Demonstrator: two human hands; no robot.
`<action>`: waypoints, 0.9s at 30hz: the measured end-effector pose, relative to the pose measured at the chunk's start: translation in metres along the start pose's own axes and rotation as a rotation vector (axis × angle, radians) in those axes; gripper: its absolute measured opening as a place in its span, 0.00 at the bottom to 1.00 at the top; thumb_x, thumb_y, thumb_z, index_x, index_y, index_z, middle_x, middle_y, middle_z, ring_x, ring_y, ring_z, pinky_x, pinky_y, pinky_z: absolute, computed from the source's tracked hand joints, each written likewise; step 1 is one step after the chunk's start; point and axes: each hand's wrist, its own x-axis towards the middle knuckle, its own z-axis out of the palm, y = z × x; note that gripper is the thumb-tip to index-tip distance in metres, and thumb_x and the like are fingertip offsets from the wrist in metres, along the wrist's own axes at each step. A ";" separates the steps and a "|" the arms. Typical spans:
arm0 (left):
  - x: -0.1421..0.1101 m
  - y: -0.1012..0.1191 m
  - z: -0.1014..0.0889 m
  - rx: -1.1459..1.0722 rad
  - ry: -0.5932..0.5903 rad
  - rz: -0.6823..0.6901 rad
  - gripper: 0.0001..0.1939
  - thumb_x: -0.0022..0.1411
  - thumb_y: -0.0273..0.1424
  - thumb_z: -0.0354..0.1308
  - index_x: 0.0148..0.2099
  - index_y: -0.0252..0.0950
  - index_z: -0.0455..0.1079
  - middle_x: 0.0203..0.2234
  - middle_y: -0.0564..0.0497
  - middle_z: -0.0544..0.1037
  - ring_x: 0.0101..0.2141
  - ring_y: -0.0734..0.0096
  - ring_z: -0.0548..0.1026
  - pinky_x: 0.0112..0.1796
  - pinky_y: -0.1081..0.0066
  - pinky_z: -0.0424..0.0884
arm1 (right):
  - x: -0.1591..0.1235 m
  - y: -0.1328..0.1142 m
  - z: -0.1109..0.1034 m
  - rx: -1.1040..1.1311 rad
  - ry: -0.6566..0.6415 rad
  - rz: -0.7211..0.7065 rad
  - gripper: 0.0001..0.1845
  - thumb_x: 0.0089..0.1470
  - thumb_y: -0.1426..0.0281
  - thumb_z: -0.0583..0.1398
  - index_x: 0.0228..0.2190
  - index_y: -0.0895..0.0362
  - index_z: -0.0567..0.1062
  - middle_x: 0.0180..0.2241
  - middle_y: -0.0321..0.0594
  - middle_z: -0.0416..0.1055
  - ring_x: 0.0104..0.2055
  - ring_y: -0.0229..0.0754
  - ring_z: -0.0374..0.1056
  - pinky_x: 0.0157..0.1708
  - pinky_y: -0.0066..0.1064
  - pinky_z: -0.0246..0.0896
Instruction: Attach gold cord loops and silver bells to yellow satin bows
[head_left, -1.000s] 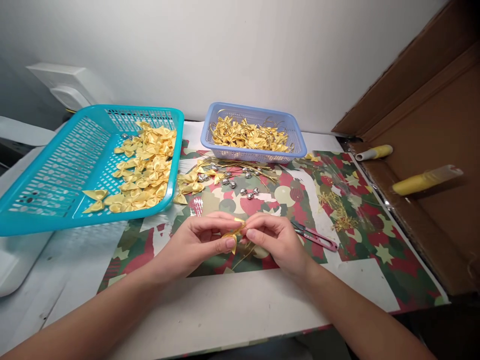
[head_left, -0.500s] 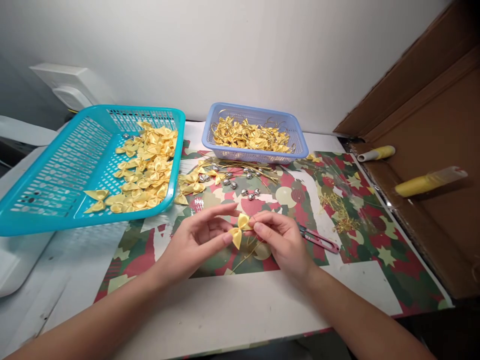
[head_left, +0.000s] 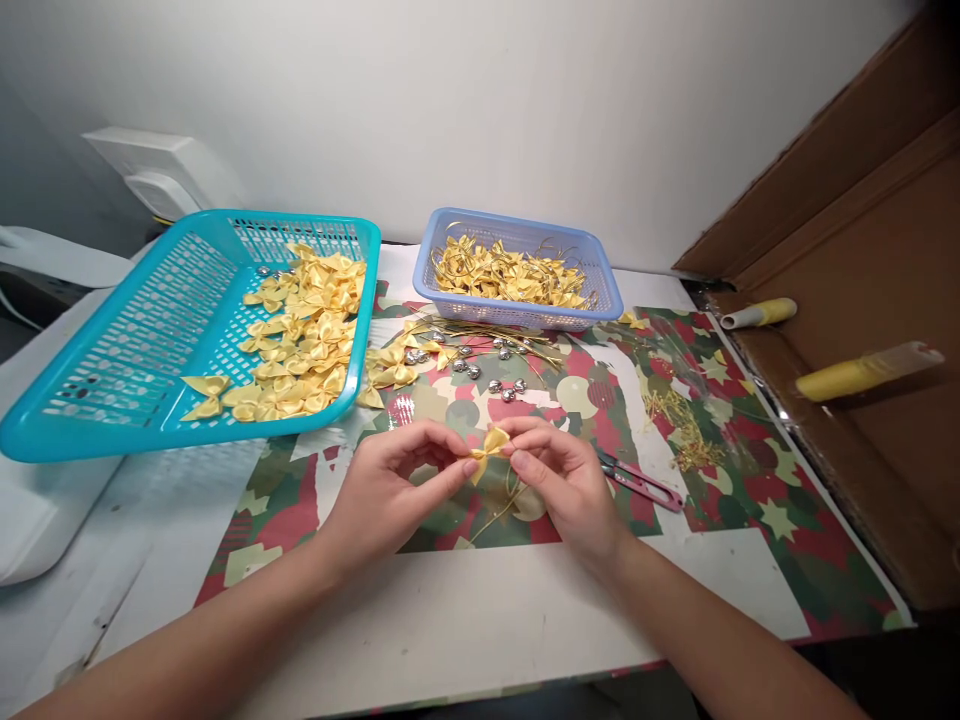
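A small yellow ribbon bow [head_left: 489, 452] is held between my two hands above the patterned sheet. My left hand [head_left: 409, 482] pinches its left side between thumb and index finger. On the other side, my right hand [head_left: 559, 475] grips it with thumb and fingertips, which partly cover it. A thin gold cord [head_left: 499, 512] shows below the bow; whether it is attached I cannot tell. Just beyond my hands lie several silver jingle bells [head_left: 508, 393]. A pair of pink-handled thread snips [head_left: 645, 485] rests beside my right hand.
A turquoise basket [head_left: 187, 290] holds many yellow bows and some bells. A blue-violet basket [head_left: 517, 312] at the back contains bows with gold cords. More cords [head_left: 495, 330] lie before it. Cord scraps [head_left: 686, 435] are at right, near a cardboard box [head_left: 862, 260] with yellow tubes.
My left thumb and index finger have closed together on the bow, and the bow has turned between my hands. The whole view has shifted slightly.
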 end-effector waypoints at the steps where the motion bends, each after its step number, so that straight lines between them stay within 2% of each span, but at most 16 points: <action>1: 0.000 -0.001 -0.001 0.025 -0.013 0.007 0.04 0.53 0.31 0.65 0.30 0.36 0.74 0.26 0.51 0.78 0.29 0.69 0.75 0.31 0.73 0.73 | 0.000 -0.001 0.000 -0.032 0.001 -0.010 0.04 0.53 0.66 0.64 0.29 0.51 0.80 0.40 0.39 0.76 0.43 0.42 0.73 0.44 0.36 0.70; 4: 0.001 -0.004 -0.003 0.119 -0.063 0.024 0.05 0.56 0.32 0.64 0.30 0.36 0.74 0.24 0.52 0.78 0.27 0.70 0.75 0.30 0.73 0.71 | -0.001 -0.002 0.002 -0.115 0.039 0.000 0.05 0.53 0.68 0.63 0.30 0.50 0.81 0.35 0.39 0.78 0.40 0.41 0.74 0.42 0.34 0.71; 7: 0.002 -0.005 -0.003 0.159 -0.106 0.010 0.07 0.58 0.33 0.62 0.30 0.36 0.73 0.24 0.53 0.77 0.27 0.72 0.74 0.29 0.75 0.69 | -0.002 0.000 0.004 -0.105 0.081 0.046 0.05 0.52 0.68 0.64 0.30 0.51 0.82 0.34 0.39 0.79 0.39 0.41 0.74 0.41 0.33 0.71; 13: 0.001 -0.001 0.004 -0.031 -0.053 -0.114 0.08 0.57 0.35 0.63 0.31 0.36 0.71 0.24 0.55 0.74 0.25 0.76 0.72 0.26 0.77 0.68 | -0.001 0.006 0.010 0.099 0.158 0.135 0.06 0.48 0.64 0.66 0.29 0.51 0.82 0.32 0.38 0.79 0.37 0.41 0.74 0.41 0.34 0.71; 18: -0.002 -0.002 0.009 -0.123 -0.025 -0.159 0.10 0.57 0.36 0.63 0.30 0.36 0.70 0.24 0.55 0.72 0.26 0.76 0.71 0.28 0.78 0.68 | -0.001 0.006 0.012 0.200 0.183 0.181 0.05 0.46 0.63 0.67 0.28 0.51 0.82 0.30 0.35 0.79 0.34 0.37 0.74 0.40 0.31 0.70; 24: 0.002 -0.005 0.004 -0.221 -0.148 -0.156 0.09 0.57 0.34 0.64 0.38 0.38 0.68 0.29 0.56 0.73 0.31 0.77 0.71 0.32 0.79 0.69 | -0.001 0.001 0.009 -0.012 0.085 0.116 0.04 0.48 0.66 0.66 0.28 0.52 0.82 0.33 0.38 0.80 0.36 0.40 0.75 0.39 0.33 0.71; 27: 0.004 -0.005 0.002 -0.237 -0.172 -0.142 0.09 0.56 0.32 0.66 0.34 0.37 0.68 0.27 0.57 0.72 0.30 0.78 0.70 0.32 0.80 0.69 | 0.000 -0.003 0.008 -0.079 0.073 0.073 0.04 0.50 0.68 0.65 0.29 0.52 0.82 0.33 0.39 0.80 0.37 0.41 0.75 0.38 0.32 0.72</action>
